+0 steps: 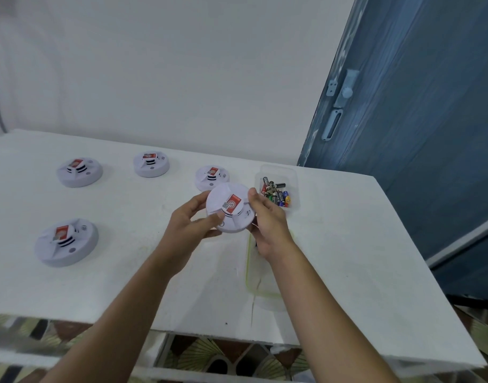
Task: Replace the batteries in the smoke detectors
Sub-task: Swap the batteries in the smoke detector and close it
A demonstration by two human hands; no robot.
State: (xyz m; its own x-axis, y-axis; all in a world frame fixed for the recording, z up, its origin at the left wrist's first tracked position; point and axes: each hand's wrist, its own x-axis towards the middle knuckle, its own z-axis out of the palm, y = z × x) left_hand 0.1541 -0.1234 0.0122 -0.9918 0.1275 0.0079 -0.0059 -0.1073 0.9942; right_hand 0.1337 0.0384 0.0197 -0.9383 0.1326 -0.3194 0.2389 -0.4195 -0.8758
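"How far along is it?"

"Early, I'd say. One smoke detector (231, 211) is held mid-frame above the worktop (126, 272), with the left hand (191, 219) and right hand (267, 219) each in a curled grip round its rim."

"And the rest?"

"Four other detectors (79, 172) lie left and upper left, seemingly unopened, though it's hard to tell. Batteries (276, 194) sit in the tub (292, 175) right of centre."
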